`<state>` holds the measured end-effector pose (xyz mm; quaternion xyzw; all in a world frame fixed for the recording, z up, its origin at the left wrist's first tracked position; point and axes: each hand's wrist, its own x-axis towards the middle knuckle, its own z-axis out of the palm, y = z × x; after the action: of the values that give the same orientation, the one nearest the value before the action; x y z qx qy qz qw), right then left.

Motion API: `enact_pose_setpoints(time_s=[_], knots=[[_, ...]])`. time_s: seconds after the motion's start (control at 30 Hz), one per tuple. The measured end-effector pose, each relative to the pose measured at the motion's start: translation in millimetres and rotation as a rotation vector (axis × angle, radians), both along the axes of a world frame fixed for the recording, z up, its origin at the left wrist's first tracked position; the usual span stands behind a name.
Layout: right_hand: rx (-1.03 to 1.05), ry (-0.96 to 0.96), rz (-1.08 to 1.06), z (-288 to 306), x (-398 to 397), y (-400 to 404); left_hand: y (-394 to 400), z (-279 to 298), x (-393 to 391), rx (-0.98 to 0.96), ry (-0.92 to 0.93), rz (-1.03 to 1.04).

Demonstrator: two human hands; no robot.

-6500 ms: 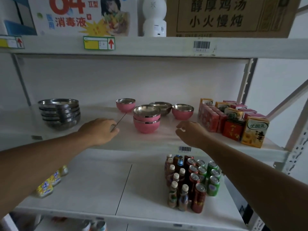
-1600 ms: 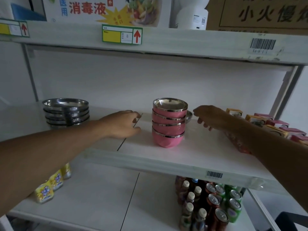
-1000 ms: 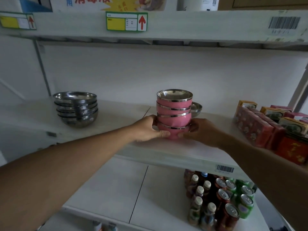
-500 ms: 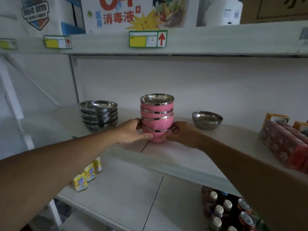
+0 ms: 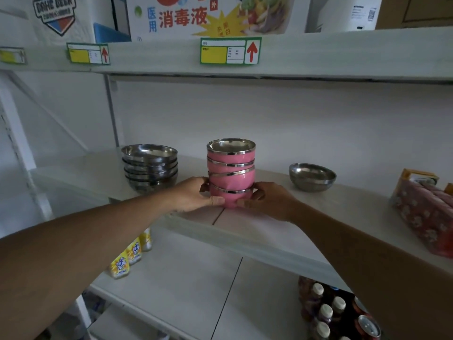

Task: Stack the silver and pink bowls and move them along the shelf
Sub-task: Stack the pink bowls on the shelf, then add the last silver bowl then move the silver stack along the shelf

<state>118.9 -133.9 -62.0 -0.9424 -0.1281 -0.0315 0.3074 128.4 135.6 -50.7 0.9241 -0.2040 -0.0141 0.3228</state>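
Head view: pink bowl stack (image 5: 230, 173) of four is done, gripped at its base by left hand (image 5: 196, 196) and right hand (image 5: 267, 200), fingers curled around it, mid-shelf (image 5: 282, 231). One loose silver bowl (image 5: 312, 177) isn't on the silver stack (image 5: 150, 165). Stack not yet placed.

On the far upper shelf I see a white box (image 5: 210, 15) printed with red Chinese lettering, and green-and-yellow price tags (image 5: 230, 50) with red arrows along its edge. At the right sit red drink cartons (image 5: 426, 212). Below, yellow packs (image 5: 127, 256) stand at the left, and bottles and cans (image 5: 338, 312) crowd the near right.
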Motion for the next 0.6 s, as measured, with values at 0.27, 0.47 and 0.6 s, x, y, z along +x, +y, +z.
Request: enact_pose_setpoints(time_s=[0.27, 0.47, 0.6], knots=[[-0.304, -0.101, -0.127, 7.5, -33.7, -16.9, 20.6, 5.2, -29.7, 0.401, -0.135, 0.095], [-0.404, -0.146, -0.179, 20.5, -71.6, -10.9, 30.0, 14.3, -52.3, 0.405, -0.26, 0.121], [-0.44, -0.133, -0.231, 20.5, -92.8, -3.3, 28.8, 12.4, -61.3, 0.365, -0.36, 0.111]])
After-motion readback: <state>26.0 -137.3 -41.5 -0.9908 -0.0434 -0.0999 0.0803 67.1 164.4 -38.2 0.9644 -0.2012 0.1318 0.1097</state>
